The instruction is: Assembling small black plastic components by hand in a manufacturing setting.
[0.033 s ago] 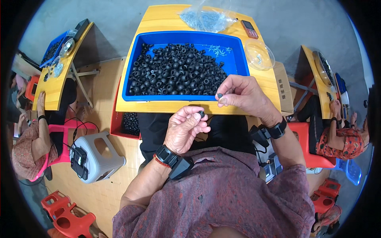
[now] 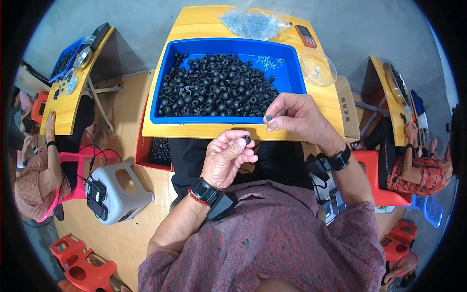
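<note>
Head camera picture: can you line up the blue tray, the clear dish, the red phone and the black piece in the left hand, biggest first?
Blue tray
Clear dish
Red phone
Black piece in the left hand, partly covered

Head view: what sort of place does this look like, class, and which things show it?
Probably a hand-assembly workshop: a blue tray heaped with small black parts, and other people seated at similar yellow tables on both sides.

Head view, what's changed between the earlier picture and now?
Nothing has visibly moved, been taken hold of or let go. The left hand still pinches a small black part, the right hand a small dark piece; the blue tray stays put.
</note>
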The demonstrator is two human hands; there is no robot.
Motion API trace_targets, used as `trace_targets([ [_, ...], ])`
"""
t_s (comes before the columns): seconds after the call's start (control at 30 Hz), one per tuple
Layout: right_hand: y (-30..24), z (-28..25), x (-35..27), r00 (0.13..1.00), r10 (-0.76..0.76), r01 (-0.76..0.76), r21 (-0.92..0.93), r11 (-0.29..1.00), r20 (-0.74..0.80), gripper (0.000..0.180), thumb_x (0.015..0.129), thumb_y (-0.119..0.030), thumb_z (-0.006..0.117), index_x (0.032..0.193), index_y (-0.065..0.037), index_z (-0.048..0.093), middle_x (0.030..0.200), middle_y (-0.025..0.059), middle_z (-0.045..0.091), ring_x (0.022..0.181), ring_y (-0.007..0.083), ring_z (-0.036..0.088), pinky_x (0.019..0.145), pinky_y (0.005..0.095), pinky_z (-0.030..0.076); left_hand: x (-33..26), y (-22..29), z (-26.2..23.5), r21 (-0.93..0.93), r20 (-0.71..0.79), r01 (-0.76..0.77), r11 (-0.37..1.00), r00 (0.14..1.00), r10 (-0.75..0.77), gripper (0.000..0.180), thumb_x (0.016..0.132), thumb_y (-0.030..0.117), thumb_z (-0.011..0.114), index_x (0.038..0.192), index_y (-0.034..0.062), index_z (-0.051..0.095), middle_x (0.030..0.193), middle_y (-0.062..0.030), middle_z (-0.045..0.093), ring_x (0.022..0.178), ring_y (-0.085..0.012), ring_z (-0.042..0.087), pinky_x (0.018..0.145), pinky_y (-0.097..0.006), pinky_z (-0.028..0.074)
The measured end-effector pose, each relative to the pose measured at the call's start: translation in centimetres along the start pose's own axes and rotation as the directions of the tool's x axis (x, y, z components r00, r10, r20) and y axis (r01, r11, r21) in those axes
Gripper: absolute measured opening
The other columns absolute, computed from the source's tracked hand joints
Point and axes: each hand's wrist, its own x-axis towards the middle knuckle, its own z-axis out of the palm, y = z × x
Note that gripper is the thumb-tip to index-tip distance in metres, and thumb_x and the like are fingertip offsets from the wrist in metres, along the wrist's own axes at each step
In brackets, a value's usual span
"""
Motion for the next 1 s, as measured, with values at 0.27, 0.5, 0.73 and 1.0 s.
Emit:
trace_targets([
  [0.27,-0.3,3.7,-0.3,0.932,-0.363,0.348,-0.31,0.885,0.009,0.01,0.084,-0.002,0.07,0.093,-0.004,0.07,0.082,0.0039,0.062,0.076,0.0157,0.062,0.067,0.0284,0.049,0.1,0.0,0.0,-0.073,0.064,-0.053,0.996,0.996,0.058,0.018,0.097,0.01,0.061,0.113,0.0031,0.063,0.106,-0.0129,0.068,0.09,-0.021,0.07,0.086,-0.041,0.06],
  [0.5,0.6,6.0,-1.1,0.93,-0.354,0.276,-0.451,0.849,-0.098,0.017,0.081,0.0,0.07,0.097,-0.005,0.072,0.08,0.0082,0.062,0.072,0.0212,0.063,0.063,0.0312,0.051,0.3,-0.1,-0.1,-0.1,0.098,-0.086,0.991,0.991,0.096,0.018,0.096,0.008,0.062,0.114,0.004,0.062,0.106,-0.0123,0.068,0.095,-0.0225,0.069,0.086,-0.04,0.061],
  [0.73,0.5,6.7,-1.3,0.916,-0.373,0.252,-0.512,0.821,-0.147,0.013,0.082,-0.003,0.07,0.095,-0.004,0.072,0.077,0.0087,0.062,0.069,0.0212,0.064,0.061,0.0309,0.05,0.1,-0.1,0.2,-0.05,0.02,-0.136,0.989,0.99,0.137,0.015,0.096,0.006,0.061,0.111,0.0028,0.062,0.106,-0.0132,0.069,0.093,-0.0222,0.071,0.081,-0.037,0.062],
  [1.0,1.0,5.9,-1.6,0.971,-0.102,0.089,-0.07,0.994,-0.218,0.012,0.09,0.001,0.063,0.101,0.0,0.068,0.089,0.0054,0.07,0.075,0.0097,0.065,0.068,0.0239,0.054,0.0,0.4,0.6,-0.054,0.006,-0.115,0.992,0.993,0.115,0.015,0.097,0.006,0.061,0.111,0.0012,0.063,0.102,-0.0145,0.07,0.086,-0.0217,0.072,0.077,-0.036,0.063],
])
